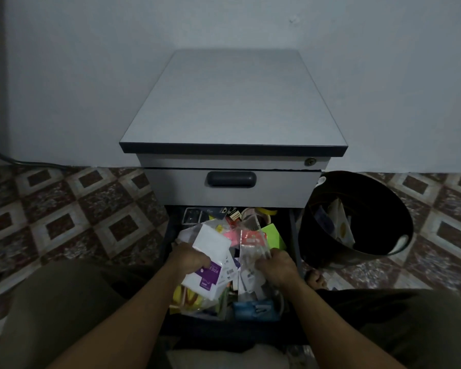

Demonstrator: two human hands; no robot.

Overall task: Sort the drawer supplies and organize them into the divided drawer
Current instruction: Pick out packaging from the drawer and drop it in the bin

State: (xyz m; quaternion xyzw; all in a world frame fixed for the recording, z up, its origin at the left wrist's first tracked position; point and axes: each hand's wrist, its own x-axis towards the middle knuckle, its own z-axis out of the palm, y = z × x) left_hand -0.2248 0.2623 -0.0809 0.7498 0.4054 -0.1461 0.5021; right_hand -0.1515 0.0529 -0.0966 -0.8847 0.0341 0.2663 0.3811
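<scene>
— Progress on the drawer?

— Early, I'd judge. Item: bottom drawer [169,230], pulled out toward the person. Contents: one mixed heap of supplies, nothing grouped. Dividers: none visible under the pile. Green pad [273,235] on the far right, blue pack [253,310] at the near edge, yellow bits [186,296] near left. Nearly all the sorting is left to do.

— Anything thrown out?

— Item: black bin [317,235], right of the cabinet [232,102], holding a few wrappers. Top drawer [277,187]: closed.

— And the hands?

— Left hand [189,258]: fingers curled round a white packet [213,251] with a purple label, raised above the left of the heap. Right hand [277,267]: fingers bent, gripping a clear packet [253,251] with a red top by its near end, over the right of the heap. The two packets sit just beside each other; whether they touch, I cannot tell.
</scene>
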